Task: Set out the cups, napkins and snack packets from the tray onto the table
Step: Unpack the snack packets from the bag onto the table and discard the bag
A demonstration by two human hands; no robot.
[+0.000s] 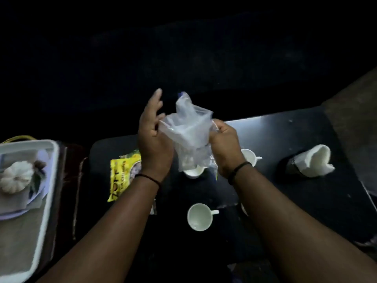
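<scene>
Dark table (285, 139), middle: I hold a limp, slippery clear packet (187, 131) aloft, right hand (224, 148) pinching its side, left hand (155, 139) fingers spread against it; best gripped at the bunched edge

Three white ceramic cups are counted for certain: one with a handle (200, 216) at 6 o'clock, one (249, 156) and one (192, 172) near centre, both partly hidden. One yellow snack packet (122, 176), one clear plastic bag (188, 131), one white folded napkin bundle (314, 160) at 3 o'clock and one white tray (47, 193) at 9 o'clock are seen.
</scene>
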